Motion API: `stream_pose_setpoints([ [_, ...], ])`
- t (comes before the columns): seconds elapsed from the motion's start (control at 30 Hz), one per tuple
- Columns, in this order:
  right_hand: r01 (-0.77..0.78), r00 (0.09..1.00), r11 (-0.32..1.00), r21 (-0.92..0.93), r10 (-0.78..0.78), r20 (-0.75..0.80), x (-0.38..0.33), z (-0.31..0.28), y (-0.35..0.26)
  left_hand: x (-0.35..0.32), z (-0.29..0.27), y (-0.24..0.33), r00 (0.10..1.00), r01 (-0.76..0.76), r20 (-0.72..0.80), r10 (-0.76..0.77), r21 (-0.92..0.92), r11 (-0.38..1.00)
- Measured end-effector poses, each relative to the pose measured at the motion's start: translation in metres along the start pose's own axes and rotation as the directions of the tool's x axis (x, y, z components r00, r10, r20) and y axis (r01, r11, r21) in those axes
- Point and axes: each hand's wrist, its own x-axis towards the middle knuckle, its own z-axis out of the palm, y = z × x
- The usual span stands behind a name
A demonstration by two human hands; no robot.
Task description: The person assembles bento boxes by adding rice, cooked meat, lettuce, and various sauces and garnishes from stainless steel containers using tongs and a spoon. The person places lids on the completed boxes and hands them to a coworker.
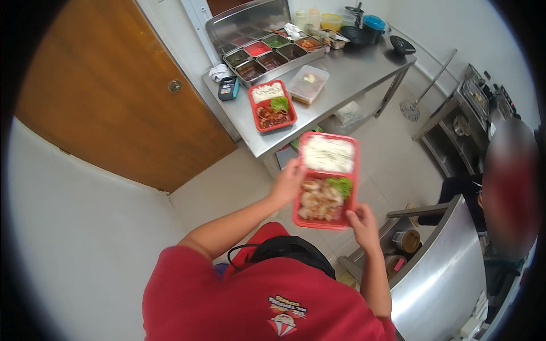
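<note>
Tray [355,170] in hands [287,183] [364,224], underside unseen

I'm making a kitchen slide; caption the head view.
Left fingers and right fingers hold a red tray of rice, greens and browned pieces before a steel table.

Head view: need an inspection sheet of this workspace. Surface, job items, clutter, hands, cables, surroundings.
Surface: steel table, bare patches toward its right end.
Job items: red meal box with rice, lettuce and pale food, off the table; second red box on it, with darker food.
Clutter: translucent container, black-and-blue device, crumpled white item.
Hands: left hand grips the box's left side; right hand its lower right corner.
Cables: nothing seen for certain.
Surroundings: wooden door, mop, another person at right.
</note>
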Motion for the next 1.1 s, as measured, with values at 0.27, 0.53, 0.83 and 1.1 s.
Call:
stream_pose_setpoints([
  [0.27,-0.16,0.858,0.987,0.005,0.136,0.496,0.07,-0.05,-0.109,-0.034,-0.007,0.134,0.867,0.194,-0.451,-0.212,-0.086,0.977],
  [0.53,-0.238,0.962,0.86,0.451,0.272,-0.011,0.139,-0.073,-0.124,0.024,0.001,0.108,0.893,0.089,-0.432,-0.128,-0.109,0.99],
  [0.83,-0.135,0.913,0.906,0.4,0.271,-0.306,0.116,-0.066,-0.167,0.023,-0.001,0.128,0.873,0.13,-0.459,-0.165,-0.107,0.986],
  [1.1,-0.312,0.95,0.671,-0.672,0.197,-0.244,0.097,-0.072,-0.258,0.025,-0.029,0.155,0.869,0.178,-0.459,-0.183,-0.054,0.982],
])
